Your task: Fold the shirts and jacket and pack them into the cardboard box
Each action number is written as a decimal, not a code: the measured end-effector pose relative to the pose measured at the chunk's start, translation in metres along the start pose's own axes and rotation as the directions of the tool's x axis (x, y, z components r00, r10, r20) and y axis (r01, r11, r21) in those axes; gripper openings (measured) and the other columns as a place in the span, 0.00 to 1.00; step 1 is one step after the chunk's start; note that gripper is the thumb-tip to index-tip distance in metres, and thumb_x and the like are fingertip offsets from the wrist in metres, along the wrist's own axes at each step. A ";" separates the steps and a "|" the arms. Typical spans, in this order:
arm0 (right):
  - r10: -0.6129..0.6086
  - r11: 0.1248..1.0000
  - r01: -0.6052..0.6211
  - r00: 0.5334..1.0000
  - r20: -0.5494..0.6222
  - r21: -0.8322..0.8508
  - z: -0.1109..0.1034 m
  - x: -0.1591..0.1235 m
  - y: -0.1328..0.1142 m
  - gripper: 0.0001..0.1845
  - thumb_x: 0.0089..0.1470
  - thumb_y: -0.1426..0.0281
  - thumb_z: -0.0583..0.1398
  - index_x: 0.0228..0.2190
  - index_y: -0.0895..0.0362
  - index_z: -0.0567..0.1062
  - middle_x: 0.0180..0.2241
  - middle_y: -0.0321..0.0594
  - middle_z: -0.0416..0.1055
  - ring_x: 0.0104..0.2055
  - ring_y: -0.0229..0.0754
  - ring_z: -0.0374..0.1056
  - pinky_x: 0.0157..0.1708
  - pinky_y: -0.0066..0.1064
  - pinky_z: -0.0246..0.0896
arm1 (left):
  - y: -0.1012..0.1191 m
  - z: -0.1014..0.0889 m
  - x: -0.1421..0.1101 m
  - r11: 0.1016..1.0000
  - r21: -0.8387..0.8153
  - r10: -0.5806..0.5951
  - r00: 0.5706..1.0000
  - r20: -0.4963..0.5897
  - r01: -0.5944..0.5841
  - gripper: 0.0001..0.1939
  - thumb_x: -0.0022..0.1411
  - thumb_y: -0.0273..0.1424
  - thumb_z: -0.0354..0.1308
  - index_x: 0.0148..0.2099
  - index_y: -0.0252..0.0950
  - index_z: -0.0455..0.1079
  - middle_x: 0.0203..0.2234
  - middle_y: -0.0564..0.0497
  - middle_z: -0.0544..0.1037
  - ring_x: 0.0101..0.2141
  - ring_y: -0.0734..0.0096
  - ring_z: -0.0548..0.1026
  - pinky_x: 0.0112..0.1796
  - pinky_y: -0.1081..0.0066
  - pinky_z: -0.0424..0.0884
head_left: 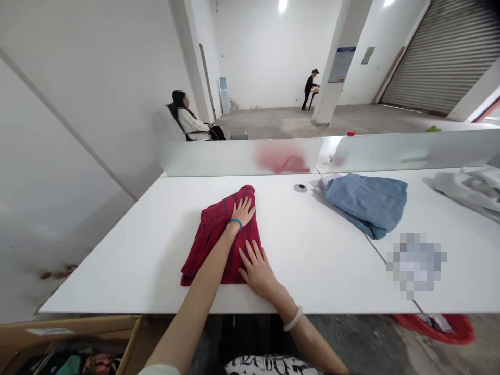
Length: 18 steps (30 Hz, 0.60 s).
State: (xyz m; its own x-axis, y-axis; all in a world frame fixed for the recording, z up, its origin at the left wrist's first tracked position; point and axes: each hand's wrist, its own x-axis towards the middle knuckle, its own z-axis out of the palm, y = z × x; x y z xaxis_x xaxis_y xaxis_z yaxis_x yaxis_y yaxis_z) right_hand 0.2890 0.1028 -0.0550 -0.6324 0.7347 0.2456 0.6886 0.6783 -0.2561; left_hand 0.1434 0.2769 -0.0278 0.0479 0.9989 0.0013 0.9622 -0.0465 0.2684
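Note:
A folded dark red plaid cloth [211, 234] lies on the white table [148, 245] in front of me. My left hand [242, 211], with a blue band at the wrist, rests flat on the far end of the cloth, fingers spread. My right hand [258, 268], with a white bead bracelet, lies flat on the near right edge of the cloth, fingers stretched out. Neither hand grips anything.
A folded blue checked garment [367, 203] lies to the right, grey clothes [469, 190] farther right. Frosted dividers [219, 156] stand along the table's back. An open cardboard box [70, 338] with clothes sits at lower left, a red basket [441, 325] at lower right. One person sits, another stands, far behind.

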 end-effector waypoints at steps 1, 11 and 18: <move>-0.003 1.000 0.003 1.000 -0.004 0.002 0.001 -0.001 0.000 0.31 0.60 0.60 0.52 0.62 0.56 0.56 0.66 0.50 0.43 0.67 0.57 0.35 0.60 0.54 0.44 | -0.006 0.000 0.004 1.000 -0.003 -0.027 1.000 -0.012 0.027 0.34 0.66 0.46 0.29 0.68 0.35 0.42 0.67 0.47 0.43 0.65 0.56 0.40 0.61 0.47 0.38; 0.027 0.982 -0.013 0.997 -0.073 0.186 -0.002 -0.016 0.008 0.28 0.62 0.64 0.50 0.62 0.57 0.57 0.66 0.49 0.41 0.68 0.53 0.34 0.60 0.51 0.47 | -0.036 -0.023 0.009 0.990 -0.112 -0.109 0.974 -0.198 0.088 0.27 0.68 0.39 0.34 0.64 0.34 0.54 0.61 0.45 0.61 0.60 0.65 0.59 0.60 0.62 0.53; 0.411 0.900 -0.368 0.895 -0.174 0.233 -0.014 -0.042 0.021 0.24 0.61 0.56 0.49 0.43 0.61 0.75 0.60 0.53 0.57 0.64 0.56 0.47 0.58 0.50 0.50 | -0.107 -0.057 -0.053 0.942 -0.149 -0.329 0.914 -0.238 0.300 0.33 0.60 0.49 0.48 0.55 0.26 0.62 0.56 0.30 0.65 0.57 0.44 0.62 0.56 0.50 0.54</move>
State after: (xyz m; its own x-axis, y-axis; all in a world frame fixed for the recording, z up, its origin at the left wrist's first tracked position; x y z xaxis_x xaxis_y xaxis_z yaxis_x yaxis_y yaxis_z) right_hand 0.3350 0.0866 -0.0576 -0.2209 0.9350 0.2774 0.7697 0.3418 -0.5392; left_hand 0.0228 0.2299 -0.0017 -0.3369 0.9307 0.1425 0.8808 0.2581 0.3970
